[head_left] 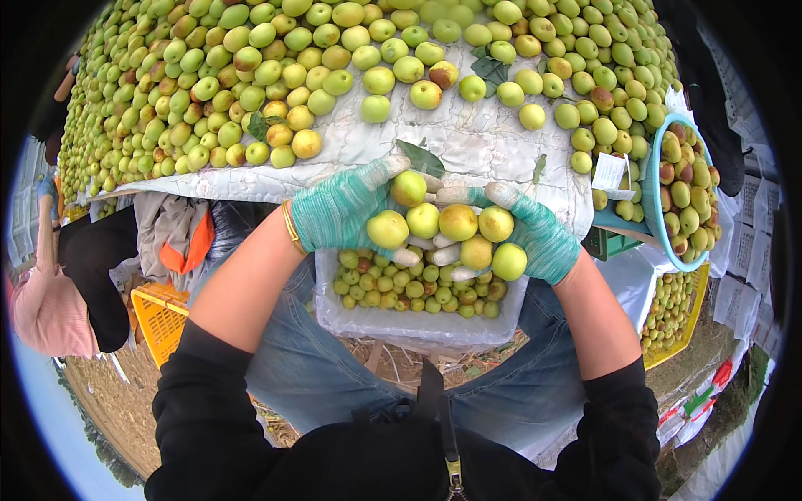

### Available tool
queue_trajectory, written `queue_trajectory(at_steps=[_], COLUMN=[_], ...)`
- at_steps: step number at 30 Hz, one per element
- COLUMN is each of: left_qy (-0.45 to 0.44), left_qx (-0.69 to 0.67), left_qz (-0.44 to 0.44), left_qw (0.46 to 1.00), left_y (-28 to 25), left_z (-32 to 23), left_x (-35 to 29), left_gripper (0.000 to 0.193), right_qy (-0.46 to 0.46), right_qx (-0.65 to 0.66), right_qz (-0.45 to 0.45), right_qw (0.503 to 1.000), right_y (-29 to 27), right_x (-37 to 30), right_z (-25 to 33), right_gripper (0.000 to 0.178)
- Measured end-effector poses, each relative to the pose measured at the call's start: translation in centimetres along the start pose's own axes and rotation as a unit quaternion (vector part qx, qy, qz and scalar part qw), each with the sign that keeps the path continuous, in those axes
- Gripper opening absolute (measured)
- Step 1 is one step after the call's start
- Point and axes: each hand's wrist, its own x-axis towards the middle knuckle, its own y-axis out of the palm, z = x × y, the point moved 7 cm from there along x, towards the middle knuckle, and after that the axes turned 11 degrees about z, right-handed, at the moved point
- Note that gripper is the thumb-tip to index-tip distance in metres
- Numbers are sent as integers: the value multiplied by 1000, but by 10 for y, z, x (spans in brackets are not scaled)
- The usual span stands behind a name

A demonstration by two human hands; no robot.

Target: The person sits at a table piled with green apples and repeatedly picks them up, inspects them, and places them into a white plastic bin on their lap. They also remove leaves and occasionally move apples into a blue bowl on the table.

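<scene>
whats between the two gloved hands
A cluster of yellow-green, jujube-like fruits, some brown-patched, is cupped between left hand and right hand in the head view.

Count check: I'm cupping seven jujube-like fruits (423,220) across two teal-gloved hands (344,209). Below them, one lined crate (418,337) is holding dozens more; overlaps are blocking an exact tally. On my right I'm seeing one blue basket (654,200), one yellow crate (698,313), one green crate (614,244), one white card (610,173). On my left I'm counting one orange-yellow crate (160,321), one pink-clad co-worker (54,309).
</scene>
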Motion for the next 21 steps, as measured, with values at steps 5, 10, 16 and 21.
queue_trajectory(at_steps=[5,10,16,21], left_qy=[-108,-102,-117,-279], left_qx=[5,173,501,472], left_qz=[30,58,141,63], left_qw=[994,978,846,834], left_y=[-1,-9,5,6], left_z=[16,23,22,31], left_x=[-6,-4,1,-9], left_gripper=[55,46,57,66], right_qy=[21,110,105,194], right_qx=[-196,-346,-466,-542], right_qz=[-62,-112,-35,2], right_qw=[978,925,878,818], right_y=[1,-7,8,13], right_x=[-2,-2,2,1], right_z=[-1,-2,0,0], right_gripper=[60,61,45,43])
